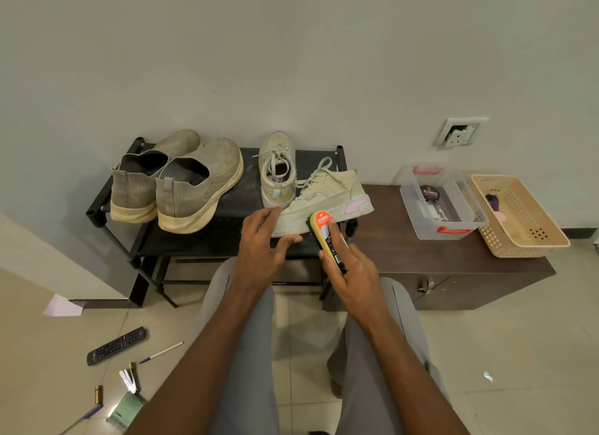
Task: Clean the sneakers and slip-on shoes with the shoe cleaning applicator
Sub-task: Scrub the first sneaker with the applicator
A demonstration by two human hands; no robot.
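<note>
A black shoe rack point(201, 237) stands against the wall, its front strip bare; two beige slip-on shoes point(181, 185) fill its left, two pale sneakers point(311, 188) its right; the near sneaker lies along the front edge; the left hand point(264, 240), fingers spread, touches its toe; the right hand point(348, 266) grips the shoe cleaning applicator point(325, 233) against its sole.

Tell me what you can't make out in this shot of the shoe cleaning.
- Head view: the applicator tip is hidden against the sneaker sole, behind its own body, gripped by the right hand.
- The small items in the clear box, beyond the round tin, are too small to name.
- The purple thing in the basket is too small.
</note>
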